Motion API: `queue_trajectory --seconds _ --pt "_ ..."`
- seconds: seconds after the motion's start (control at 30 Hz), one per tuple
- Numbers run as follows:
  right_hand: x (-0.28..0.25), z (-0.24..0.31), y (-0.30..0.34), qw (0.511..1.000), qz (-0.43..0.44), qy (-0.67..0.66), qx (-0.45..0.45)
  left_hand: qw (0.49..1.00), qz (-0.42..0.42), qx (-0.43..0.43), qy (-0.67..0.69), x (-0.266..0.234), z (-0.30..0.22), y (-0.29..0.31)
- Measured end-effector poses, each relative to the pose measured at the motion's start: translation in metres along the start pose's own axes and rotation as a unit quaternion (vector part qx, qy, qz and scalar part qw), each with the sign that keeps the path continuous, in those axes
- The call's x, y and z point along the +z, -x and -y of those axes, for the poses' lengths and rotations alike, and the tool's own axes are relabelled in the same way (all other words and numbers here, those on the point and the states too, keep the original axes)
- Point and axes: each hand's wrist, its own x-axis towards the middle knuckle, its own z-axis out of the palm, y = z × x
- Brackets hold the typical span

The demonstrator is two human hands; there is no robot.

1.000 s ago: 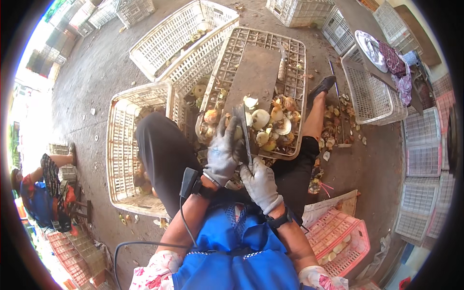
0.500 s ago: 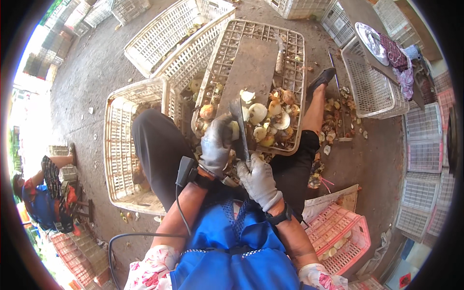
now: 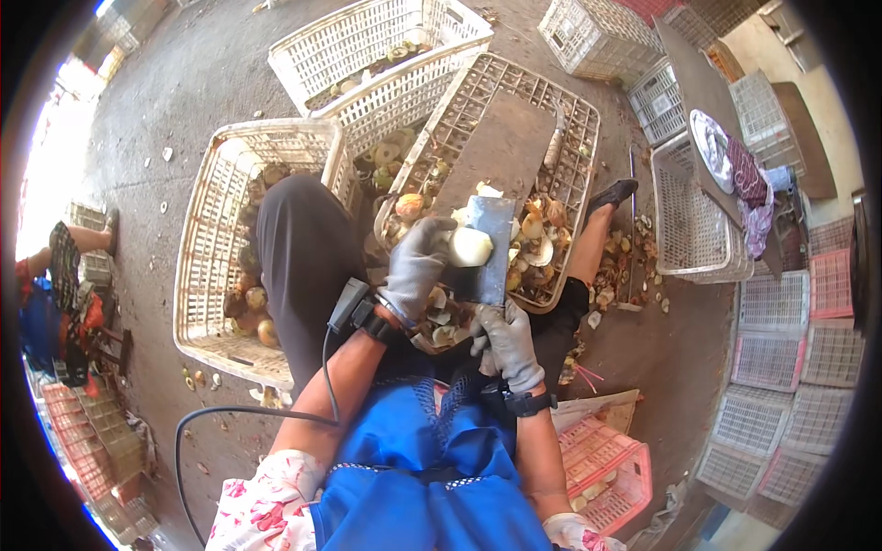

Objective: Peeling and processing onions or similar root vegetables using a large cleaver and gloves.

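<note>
Holding peeled onion [image 3: 471, 247], rnd, smooth, pale grn-wht, gloved L hand [image 3: 413, 268]

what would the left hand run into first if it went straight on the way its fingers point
Beyond the peeled onion in its grasp, the left hand would probably meet the cleaver blade first, though how close onion and blade are in depth is unclear.
</note>
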Motion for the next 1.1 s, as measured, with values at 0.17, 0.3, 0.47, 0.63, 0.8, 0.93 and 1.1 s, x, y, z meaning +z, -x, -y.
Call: queue_trajectory --seconds 0.17,0.3,0.47,0.63,0.8,0.93,1.1 --pt "-0.017 -0.002 -0.004 0.989 0.044 -0.137 0.029 0.988 -0.033 0.036 -0.149 0.01 -0.008 -0.006" --pt "-0.037 -0.027 -0.018 0.947 0.081 -0.301 0.074 0.946 -0.05 0.084 -0.31 0.021 -0.023 -0.013" --pt "-0.052 -0.04 -0.031 0.893 0.163 -0.407 0.105 0.894 -0.081 0.106 -0.427 0.033 -0.022 -0.015" --pt "-0.022 -0.026 -0.03 0.67 0.405 -0.619 0.059 0.88 -0.087 0.122 -0.451 0.038 -0.014 -0.017" --pt "0.018 -0.002 0.002 0.552 0.401 -0.731 -0.021 0.894 -0.066 0.123 -0.425 0.033 -0.009 -0.018" --pt "0.011 0.018 0.023 0.52 0.389 -0.759 -0.049 0.893 -0.078 0.145 -0.419 0.034 -0.013 -0.016" --pt "-0.04 0.026 0.079 0.583 0.383 -0.702 -0.144 0.918 -0.042 0.13 -0.373 0.028 0.0 -0.011"
